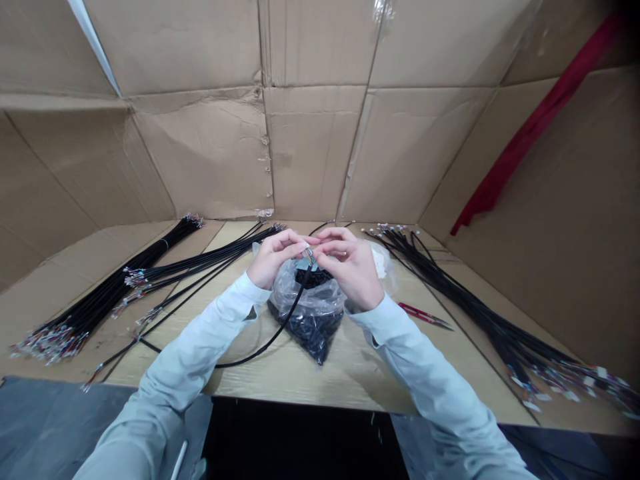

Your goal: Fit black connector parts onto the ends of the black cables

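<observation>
Over the middle of the table, my left hand (280, 255) and my right hand (350, 261) meet at the stripped end of a black cable (296, 308). Thin coloured wires fan out of that end between my fingertips. Both hands are closed in a pinch; a small pale piece shows at my left fingertips, too small to name. From the wires the cable curves down and left, passing behind my left forearm. Just below my hands sits a clear plastic bag (317, 327) full of small black parts, its mouth open.
Bundles of black cables (113, 293) with bare wire ends lie on the left. Another bundle, with white connectors (465, 307), stretches along the right. Red-handled snips (425, 316) rest right of the bag. Cardboard walls (315, 147) enclose the table's back and sides.
</observation>
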Available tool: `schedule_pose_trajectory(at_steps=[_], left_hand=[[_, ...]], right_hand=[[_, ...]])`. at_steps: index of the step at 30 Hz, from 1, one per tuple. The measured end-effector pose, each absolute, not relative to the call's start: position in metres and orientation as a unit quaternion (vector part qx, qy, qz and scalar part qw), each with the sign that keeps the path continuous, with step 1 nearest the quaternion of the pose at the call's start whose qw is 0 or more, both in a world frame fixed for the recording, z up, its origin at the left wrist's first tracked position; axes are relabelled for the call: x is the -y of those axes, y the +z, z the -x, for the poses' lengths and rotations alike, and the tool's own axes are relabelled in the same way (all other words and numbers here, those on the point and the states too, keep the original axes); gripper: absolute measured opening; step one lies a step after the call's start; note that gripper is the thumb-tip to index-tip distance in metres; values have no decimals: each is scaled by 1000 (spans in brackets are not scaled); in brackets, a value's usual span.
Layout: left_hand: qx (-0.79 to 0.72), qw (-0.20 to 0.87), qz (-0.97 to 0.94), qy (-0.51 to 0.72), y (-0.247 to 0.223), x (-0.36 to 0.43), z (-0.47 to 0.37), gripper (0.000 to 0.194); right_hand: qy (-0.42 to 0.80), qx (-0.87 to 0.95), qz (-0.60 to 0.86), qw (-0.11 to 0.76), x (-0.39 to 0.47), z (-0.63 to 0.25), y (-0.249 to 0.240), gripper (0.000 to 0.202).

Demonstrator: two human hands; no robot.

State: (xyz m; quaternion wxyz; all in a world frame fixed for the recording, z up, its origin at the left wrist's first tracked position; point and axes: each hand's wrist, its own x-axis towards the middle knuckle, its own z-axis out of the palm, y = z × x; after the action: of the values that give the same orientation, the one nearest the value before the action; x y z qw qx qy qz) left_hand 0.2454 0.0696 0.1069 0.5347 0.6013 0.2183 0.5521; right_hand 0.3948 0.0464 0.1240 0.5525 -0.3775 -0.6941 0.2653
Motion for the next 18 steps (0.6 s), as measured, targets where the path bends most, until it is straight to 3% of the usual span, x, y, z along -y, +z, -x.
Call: schedule_pose_trajectory(at_steps=[10,18], left_hand=[[-225,464,-659,548,109,-70,-242,16],[-236,476,-673,515,110,-74,-238,15]], right_hand=[[17,755,343,559,-46,-393,119,7],[-9,769,323,552,-46,-393,119,7]])
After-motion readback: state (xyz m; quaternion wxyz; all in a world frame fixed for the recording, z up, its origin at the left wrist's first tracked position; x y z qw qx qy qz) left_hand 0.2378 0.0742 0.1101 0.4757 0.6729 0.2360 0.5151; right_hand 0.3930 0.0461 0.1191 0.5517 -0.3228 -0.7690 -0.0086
